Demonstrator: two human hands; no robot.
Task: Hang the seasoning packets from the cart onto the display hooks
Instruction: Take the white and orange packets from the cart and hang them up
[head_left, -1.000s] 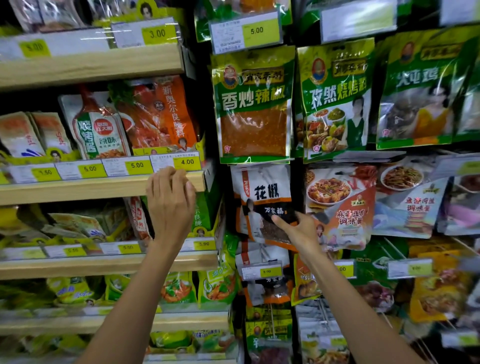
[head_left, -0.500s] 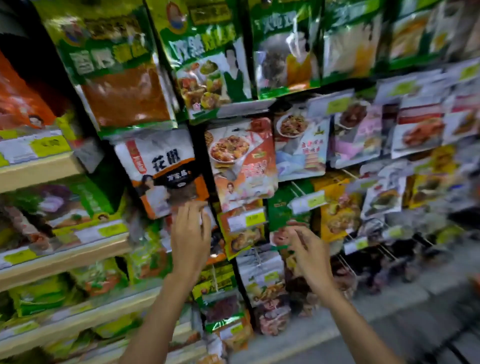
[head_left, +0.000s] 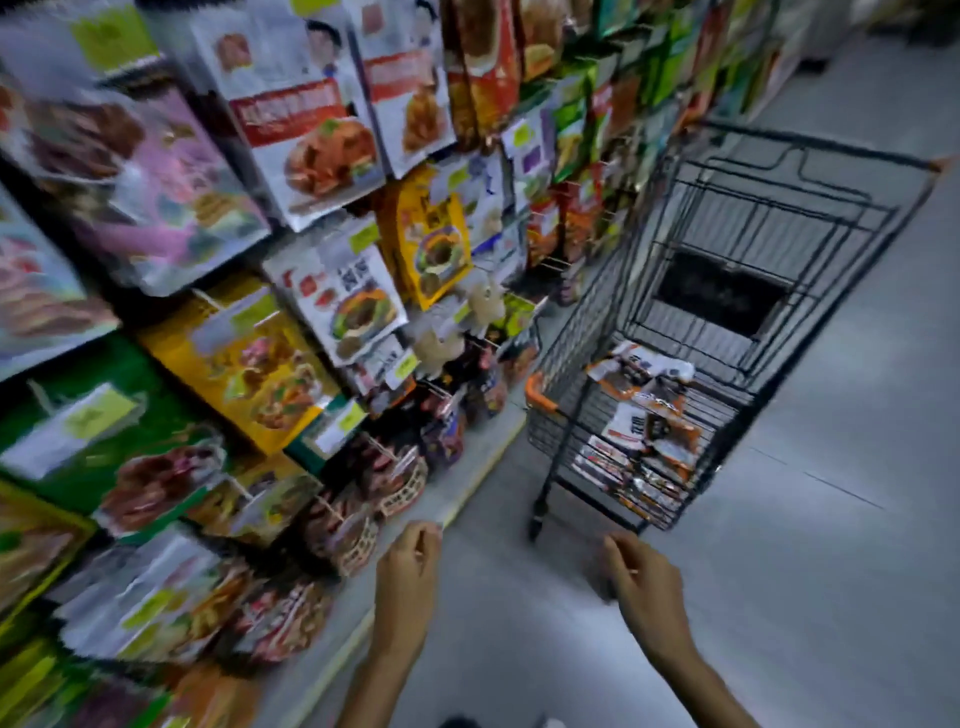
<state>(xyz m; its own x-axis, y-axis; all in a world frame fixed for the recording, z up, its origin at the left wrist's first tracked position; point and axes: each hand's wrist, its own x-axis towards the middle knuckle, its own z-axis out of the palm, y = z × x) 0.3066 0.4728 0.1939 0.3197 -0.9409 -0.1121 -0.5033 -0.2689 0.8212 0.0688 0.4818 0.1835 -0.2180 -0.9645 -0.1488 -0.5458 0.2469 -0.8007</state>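
A black wire shopping cart (head_left: 748, 291) with an orange corner bumper stands in the aisle to the right of the display. In its near end lies a pile of orange, white and black seasoning packets (head_left: 644, 431). Hanging packets on display hooks (head_left: 332, 291) fill the left of the blurred view. My left hand (head_left: 408, 571) and my right hand (head_left: 641, 577) hover low over the floor, short of the cart, fingers loosely curled, both holding nothing.
The grey aisle floor (head_left: 831, 519) stretches to the right and beyond the cart. A pale shelf base (head_left: 467, 467) runs along the foot of the display. The far end of the cart basket holds a dark patch only.
The view has swung down and right from the display to the cart. Both hands have left the hanging packets and dropped low, toward the cart.
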